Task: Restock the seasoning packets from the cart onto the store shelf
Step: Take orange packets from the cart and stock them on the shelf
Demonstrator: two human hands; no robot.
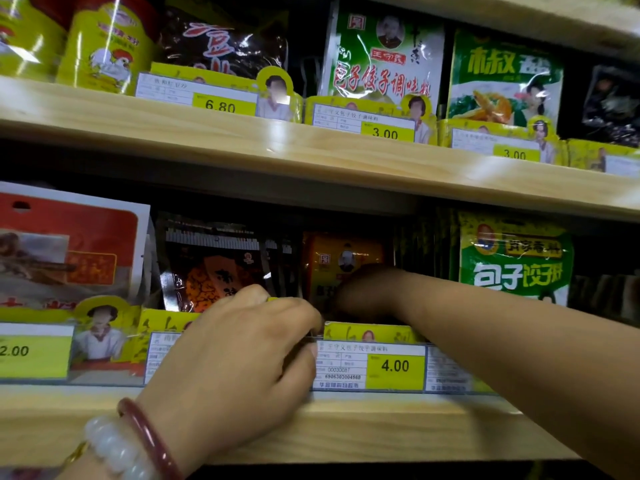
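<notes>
Orange seasoning packets point(341, 258) stand upright in a slot on the lower wooden shelf point(381, 427), behind a price tag reading 4.00 point(394, 366). My right hand point(363, 289) reaches deep into that slot, dark in shadow, against the lower front of the orange packets. Its fingers are hidden, so its hold cannot be made out. My left hand point(235, 348) is at the shelf front, with fingers curled over the top of the yellow front card point(374, 332) and the thumb pressed at the tag's left edge. The cart is out of view.
Dark red-black packets point(211, 268) stand left of the slot, a red-and-white pack point(69, 247) further left, and green packets point(516, 261) on the right. The upper shelf point(311, 157) holds yellow tins point(104, 46) and green packets point(384, 57) above my arms.
</notes>
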